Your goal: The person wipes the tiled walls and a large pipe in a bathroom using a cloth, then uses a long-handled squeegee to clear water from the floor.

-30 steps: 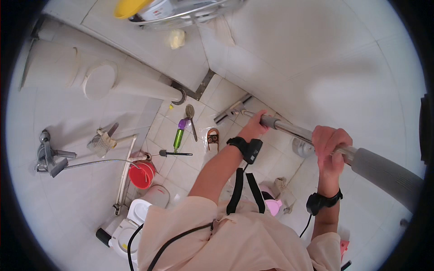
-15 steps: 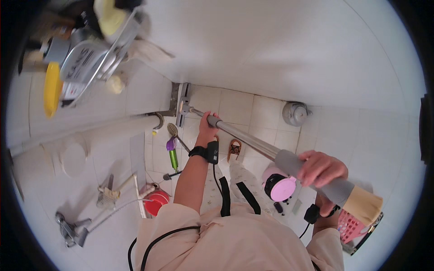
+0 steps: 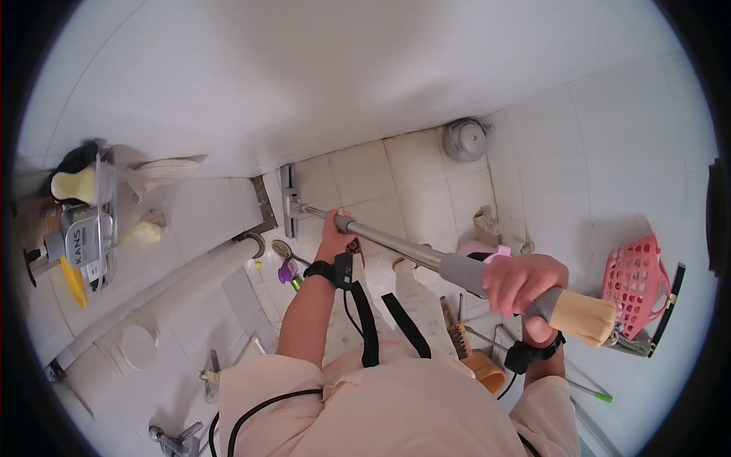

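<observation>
A long-handled mop [image 3: 400,246] slants across the view, its metal pole running from the far left floor to a tan handle end at the right. Its narrow grey head [image 3: 289,202] rests on the tiles close to the wall corner. Low on the pole, my left hand [image 3: 333,234] is closed around it, just behind the head. My right hand [image 3: 525,284] wraps the thick grey grip near the tan end. Part of the pole's grip is hidden under my right fingers.
A grey kettle [image 3: 465,140] stands by the far wall. A ladle-like strainer [image 3: 282,249] and a purple-green tool [image 3: 288,270] lie left of my feet. Rightward hangs a pink basket [image 3: 634,286]; a brush [image 3: 458,339] and an orange tub [image 3: 485,371] sit below. A loaded shelf [image 3: 106,221] juts from the left wall.
My view has swung, so the shelf sits further left and the pink basket shows more fully. The mop's head stays near the corner, and both hands keep their hold.
</observation>
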Available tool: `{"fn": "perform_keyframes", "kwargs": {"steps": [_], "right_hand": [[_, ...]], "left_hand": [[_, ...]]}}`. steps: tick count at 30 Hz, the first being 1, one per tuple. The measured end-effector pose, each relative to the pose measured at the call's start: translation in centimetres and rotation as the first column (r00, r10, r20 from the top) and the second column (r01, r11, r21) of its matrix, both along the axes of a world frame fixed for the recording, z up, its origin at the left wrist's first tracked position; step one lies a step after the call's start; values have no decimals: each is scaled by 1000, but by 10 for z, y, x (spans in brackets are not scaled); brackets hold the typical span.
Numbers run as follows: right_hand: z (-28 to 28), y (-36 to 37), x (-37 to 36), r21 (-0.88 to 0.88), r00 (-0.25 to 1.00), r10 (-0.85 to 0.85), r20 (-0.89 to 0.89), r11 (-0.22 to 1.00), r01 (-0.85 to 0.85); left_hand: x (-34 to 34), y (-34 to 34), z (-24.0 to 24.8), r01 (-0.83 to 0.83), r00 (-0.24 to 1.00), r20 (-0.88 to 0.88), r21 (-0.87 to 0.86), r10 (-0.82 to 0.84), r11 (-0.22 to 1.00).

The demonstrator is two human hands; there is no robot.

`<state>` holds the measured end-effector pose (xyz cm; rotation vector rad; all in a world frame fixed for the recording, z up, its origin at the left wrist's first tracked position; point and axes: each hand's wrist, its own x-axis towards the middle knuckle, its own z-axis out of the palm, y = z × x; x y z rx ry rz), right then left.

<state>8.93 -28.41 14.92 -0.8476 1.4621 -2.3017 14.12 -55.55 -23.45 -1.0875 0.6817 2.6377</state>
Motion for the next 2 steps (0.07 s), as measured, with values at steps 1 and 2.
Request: {"fn": "perform_keyframes", "kwargs": {"steps": [1,2], "right_hand": [[2,20,10,46,998,-52,42,998,50],[2,31,14,40,997,-66,43,997,64]], "left_hand": [[3,10,0,274,906,-156,-493,-394,825],[5,19,0,314,659,-86,-872,-748,376]]}}
